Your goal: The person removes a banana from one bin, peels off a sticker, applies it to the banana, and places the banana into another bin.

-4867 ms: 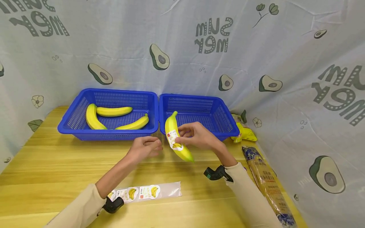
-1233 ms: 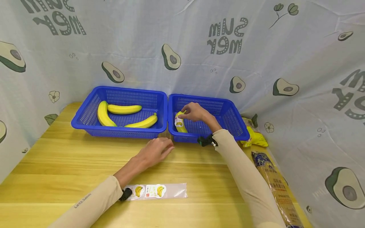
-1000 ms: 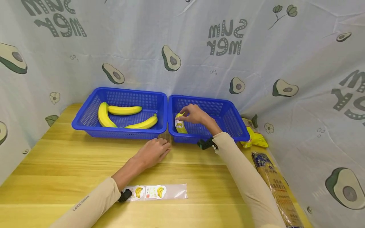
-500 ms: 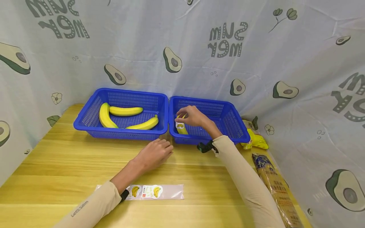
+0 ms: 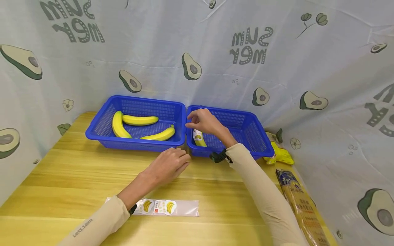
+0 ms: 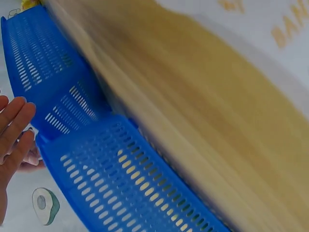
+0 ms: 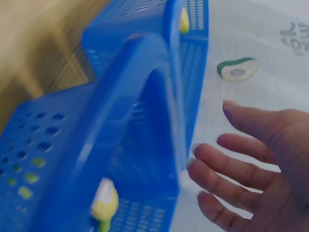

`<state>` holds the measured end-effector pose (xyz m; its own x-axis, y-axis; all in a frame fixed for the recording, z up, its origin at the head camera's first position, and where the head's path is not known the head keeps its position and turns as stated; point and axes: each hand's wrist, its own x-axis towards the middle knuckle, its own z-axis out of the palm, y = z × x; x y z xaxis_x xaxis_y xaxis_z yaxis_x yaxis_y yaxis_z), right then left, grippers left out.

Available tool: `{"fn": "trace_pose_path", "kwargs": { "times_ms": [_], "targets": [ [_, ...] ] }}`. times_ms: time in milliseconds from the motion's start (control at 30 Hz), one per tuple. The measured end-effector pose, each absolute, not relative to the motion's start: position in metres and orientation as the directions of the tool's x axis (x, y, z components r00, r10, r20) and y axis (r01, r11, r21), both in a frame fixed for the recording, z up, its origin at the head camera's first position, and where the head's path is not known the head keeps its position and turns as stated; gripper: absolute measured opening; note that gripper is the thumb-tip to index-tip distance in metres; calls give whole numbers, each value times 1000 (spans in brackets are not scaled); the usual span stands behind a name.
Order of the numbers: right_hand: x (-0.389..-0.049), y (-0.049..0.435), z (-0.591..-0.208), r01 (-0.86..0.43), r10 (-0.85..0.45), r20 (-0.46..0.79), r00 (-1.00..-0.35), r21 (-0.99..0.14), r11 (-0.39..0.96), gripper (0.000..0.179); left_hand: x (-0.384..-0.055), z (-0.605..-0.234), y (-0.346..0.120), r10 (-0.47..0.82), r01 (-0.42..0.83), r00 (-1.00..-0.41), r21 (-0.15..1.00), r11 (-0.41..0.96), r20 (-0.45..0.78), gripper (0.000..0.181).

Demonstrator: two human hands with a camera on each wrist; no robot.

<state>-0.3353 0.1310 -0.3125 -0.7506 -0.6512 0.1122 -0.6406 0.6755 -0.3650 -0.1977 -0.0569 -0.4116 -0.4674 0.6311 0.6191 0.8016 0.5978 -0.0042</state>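
A banana with a white label (image 5: 200,140) lies at the left end of the right blue basket (image 5: 261,152). Just above it hovers my right hand (image 5: 204,121), thumb and fingers apart and holding nothing; the right wrist view confirms the gap. My left hand (image 5: 170,162) hangs loosely over the table before the baskets, holding nothing. In the left blue basket (image 5: 138,145) lie three unlabelled bananas: one upright at the left (image 5: 119,125), one along the back (image 5: 140,120), one at the front right (image 5: 160,134). A strip of banana stickers (image 5: 166,207) lies near my left forearm, partly hidden by the sleeve.
The baskets stand side by side against a printed white curtain (image 5: 160,44). At the right edge of the wooden table (image 5: 92,177) lie a yellow packet (image 5: 280,154) and a long brown packet of what looks like noodles (image 5: 298,201).
Earlier my right hand held the labelled banana before the right basket. It has since set the banana inside, let go and risen slightly. My left hand has moved a little to the right.
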Motion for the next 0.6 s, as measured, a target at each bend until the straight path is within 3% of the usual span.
{"fn": "trace_pose_path", "kwargs": {
  "times_ms": [367,600],
  "targets": [
    [-357,84,-299,-751,-785,93,-613,-377,542,36,-195,-391,-92,571,743,-510,-5,669,643,11],
    [-378,49,-296,-736,-803,40,-595,-429,524,41,-190,-385,-122,499,670,-581,29,742,643,17]
  ]
}}
